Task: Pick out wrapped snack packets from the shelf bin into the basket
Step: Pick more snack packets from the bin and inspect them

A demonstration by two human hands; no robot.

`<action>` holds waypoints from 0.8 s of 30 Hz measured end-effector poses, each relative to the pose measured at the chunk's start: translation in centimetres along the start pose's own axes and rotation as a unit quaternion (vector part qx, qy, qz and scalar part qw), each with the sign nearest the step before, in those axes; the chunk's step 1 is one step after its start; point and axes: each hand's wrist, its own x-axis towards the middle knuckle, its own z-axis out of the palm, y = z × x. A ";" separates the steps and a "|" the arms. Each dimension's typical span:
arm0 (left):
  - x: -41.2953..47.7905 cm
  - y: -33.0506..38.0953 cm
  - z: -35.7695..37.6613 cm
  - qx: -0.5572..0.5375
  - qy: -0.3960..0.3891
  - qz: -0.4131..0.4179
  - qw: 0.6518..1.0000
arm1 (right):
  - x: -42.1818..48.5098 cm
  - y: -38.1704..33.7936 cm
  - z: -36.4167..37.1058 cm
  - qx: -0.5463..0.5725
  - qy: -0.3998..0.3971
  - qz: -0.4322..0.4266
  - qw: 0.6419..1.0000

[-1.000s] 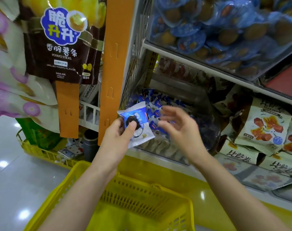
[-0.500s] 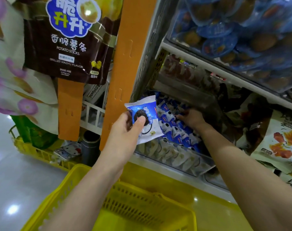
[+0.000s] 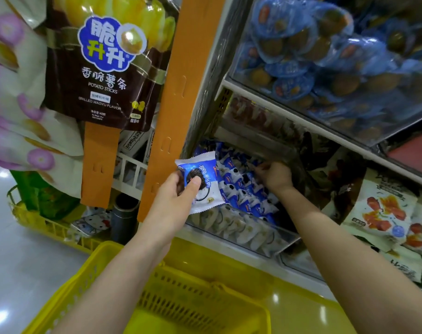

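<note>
Specifically, one blue-and-white cookie packet (image 3: 203, 186) was pinched by the left hand (image 3: 175, 201), thumb on its face, above the yellow basket (image 3: 205, 307). Right hand (image 3: 276, 176) lay in the shelf bin (image 3: 251, 239), fingers (image 3: 261, 168) curled among packets (image 3: 241, 190); grip unclear. Best practice was pinching one wrapper edge, lifting clear.

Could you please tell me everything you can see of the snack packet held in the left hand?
The packet is a sealed, glossy plastic wrapper, blue above and white below, with crimped zigzag ends and a dark round sandwich cookie pictured on its face. It looks unopened. The left hand pinches it, thumb across the front, holding it tilted in the air before the clear shelf bin, above the yellow basket.
</note>
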 end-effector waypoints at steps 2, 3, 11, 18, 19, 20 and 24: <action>-0.4 -0.1 0.2 0.004 -0.002 -0.005 1.000 | -0.5 0.1 -0.4 0.003 -0.012 -0.009 1.000; -0.6 -0.1 0.2 0.006 -0.001 -0.007 1.000 | -0.7 0.2 -0.5 0.008 -0.027 -0.009 1.000; -1.1 -0.7 0.2 0.017 -0.010 -0.025 1.000 | 0.0 0.2 0.8 -0.085 -0.144 0.003 0.986; 0.1 -0.7 0.3 0.005 -0.024 -0.015 1.000 | 1.8 -0.4 1.0 -0.117 -0.183 0.050 0.975; 0.2 -0.8 0.3 0.006 -0.027 -0.016 0.999 | 1.9 -0.5 1.1 -0.109 -0.182 0.057 0.975; 0.2 -0.8 0.4 0.006 -0.032 -0.019 0.999 | 1.9 -0.5 1.1 -0.095 -0.179 0.061 0.977; 0.1 -1.0 0.7 0.001 -0.051 -0.027 0.998 | 1.1 -0.5 1.2 -0.015 -0.091 0.043 0.995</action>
